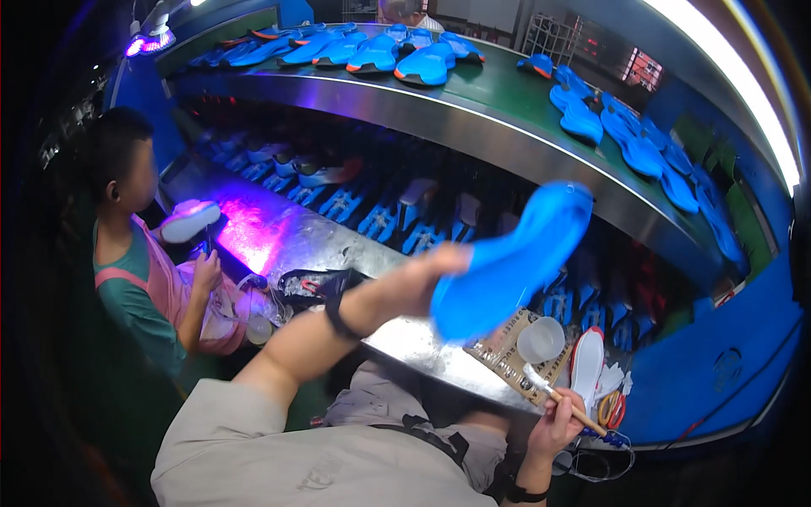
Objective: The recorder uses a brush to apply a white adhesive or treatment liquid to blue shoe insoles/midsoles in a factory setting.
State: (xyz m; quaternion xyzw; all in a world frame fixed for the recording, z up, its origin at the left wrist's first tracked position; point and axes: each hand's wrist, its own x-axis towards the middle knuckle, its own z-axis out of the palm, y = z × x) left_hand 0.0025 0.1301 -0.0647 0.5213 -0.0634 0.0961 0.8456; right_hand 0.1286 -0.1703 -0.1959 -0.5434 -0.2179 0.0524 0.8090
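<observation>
My left hand (432, 275) grips the heel or toe end of a bright blue shoe sole (517, 266), raised and tilted above the bench, slightly blurred. Low on the right, my right hand (555, 429) is closed round a brush (578, 411) with a wooden handle and pale bristles. Those bristles point up and left, close to a translucent white cup (541, 340) standing on printed brown cardboard (507, 365). Beside my right hand lies a white sole with a red rim (587, 365).
Blue soles (425, 63) line the green upper belt (481, 84). Below it, more soles or shoes fill a dark lower level (380, 221). Orange-handled scissors (610, 409) lie by white cloth (610, 382) at right. A co-worker (144, 245) at left holds a pale sole (190, 221) near purple light.
</observation>
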